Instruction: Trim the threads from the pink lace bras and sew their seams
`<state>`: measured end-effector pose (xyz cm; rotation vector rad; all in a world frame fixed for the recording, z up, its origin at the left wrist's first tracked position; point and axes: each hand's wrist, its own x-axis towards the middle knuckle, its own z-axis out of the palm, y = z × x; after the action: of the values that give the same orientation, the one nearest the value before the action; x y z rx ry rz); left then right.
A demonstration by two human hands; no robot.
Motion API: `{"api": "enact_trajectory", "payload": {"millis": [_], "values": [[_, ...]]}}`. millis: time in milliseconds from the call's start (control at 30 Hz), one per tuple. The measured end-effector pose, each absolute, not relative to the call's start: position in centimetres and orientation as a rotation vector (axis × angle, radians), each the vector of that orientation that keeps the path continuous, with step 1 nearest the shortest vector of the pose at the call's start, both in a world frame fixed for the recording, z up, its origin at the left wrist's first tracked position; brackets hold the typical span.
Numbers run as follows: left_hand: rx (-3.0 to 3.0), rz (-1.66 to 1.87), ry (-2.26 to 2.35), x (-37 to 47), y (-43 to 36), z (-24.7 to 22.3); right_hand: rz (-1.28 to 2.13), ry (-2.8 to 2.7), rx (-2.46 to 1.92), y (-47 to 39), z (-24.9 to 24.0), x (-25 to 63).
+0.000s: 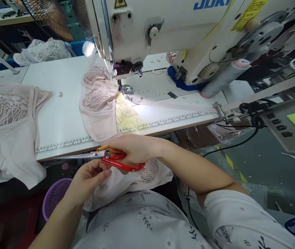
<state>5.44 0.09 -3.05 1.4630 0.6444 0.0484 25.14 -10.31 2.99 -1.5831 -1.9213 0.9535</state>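
My right hand (pixel 130 148) grips a pair of scissors (pixel 123 164) by its red handles, in front of the table edge. The blades point left, and some orange shows near the pivot. Just below the blades is my left hand (pixel 92 178), its thumb and fingers drawn together; what they pinch, if anything, is hidden. A pale pink lace bra (pixel 150 171) lies on my lap beneath both hands. Another pale pink lace bra (pixel 99 100) lies on the table at the sewing machine's needle, beside a piece of yellowish sheet (pixel 126 114).
A white sewing machine (pixel 173 31) stands over the table (pixel 59 114), whose front carries a printed ruler. More lace pieces (pixel 7 114) hang over the left edge. A pale band (pixel 178 104) runs right to a metal guide. A purple basket (pixel 55 195) stands below left.
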Motion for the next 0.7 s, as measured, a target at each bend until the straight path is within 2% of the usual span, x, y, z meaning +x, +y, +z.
{"api": "enact_trajectory", "payload": {"millis": [233, 400, 467, 700], "values": [[1.44, -0.015, 0.567, 5.8, -0.6, -3.2, 0.96, -1.83, -1.586, -10.9, 2.7, 24.6], [1.33, 0.026, 0.677, 5.6, -1.0, -3.5, 0.804, -1.304, -1.544, -14.1, 0.8, 23.1], [1.296, 0.059, 0.689, 5.4, -1.1, -3.4, 0.791, -1.292, -1.496, -16.1, -0.3, 22.7], [1.318, 0.04, 0.701, 5.6, -1.5, -2.2, 1.178, -1.524, -1.744, -20.5, -3.5, 21.4]]}}
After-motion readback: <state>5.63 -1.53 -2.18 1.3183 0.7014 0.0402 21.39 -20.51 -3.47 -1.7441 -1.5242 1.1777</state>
